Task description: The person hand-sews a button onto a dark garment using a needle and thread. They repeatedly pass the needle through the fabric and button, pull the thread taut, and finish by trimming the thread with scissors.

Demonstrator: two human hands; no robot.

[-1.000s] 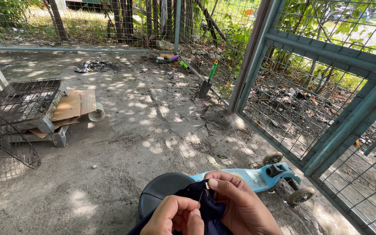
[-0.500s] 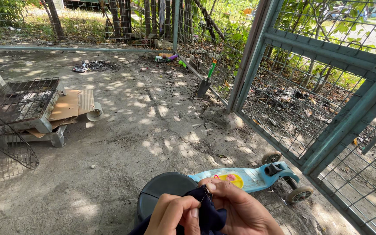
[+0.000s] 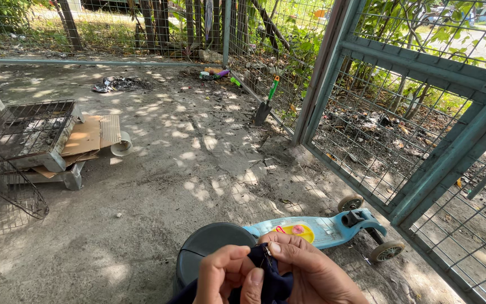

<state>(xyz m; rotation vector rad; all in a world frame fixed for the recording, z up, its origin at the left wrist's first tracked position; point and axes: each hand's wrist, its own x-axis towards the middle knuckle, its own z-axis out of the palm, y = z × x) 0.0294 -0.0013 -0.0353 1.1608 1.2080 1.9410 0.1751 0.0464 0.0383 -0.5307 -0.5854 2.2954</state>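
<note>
At the bottom of the head view, both of my hands pinch a piece of dark navy fabric (image 3: 274,281). My left hand (image 3: 226,276) grips its left side with thumb and fingers. My right hand (image 3: 310,273) holds the top edge, where a small metal part, possibly a zipper pull, shows between the fingertips. Just beyond the hands a dark grey round lid or bucket (image 3: 209,245) lies on the concrete, and a light blue kick scooter (image 3: 333,228) lies on its side behind it.
A teal metal gate with wire mesh (image 3: 423,169) stands at the right. A wire cage on cardboard and a pallet (image 3: 35,141) sits at the left. A small green-handled shovel (image 3: 265,104) leans by the fence. Litter lies at the far fence.
My hands have sunk slightly lower in view and shifted their grip on the fabric. The view tilted a little, showing more of the scooter deck.
</note>
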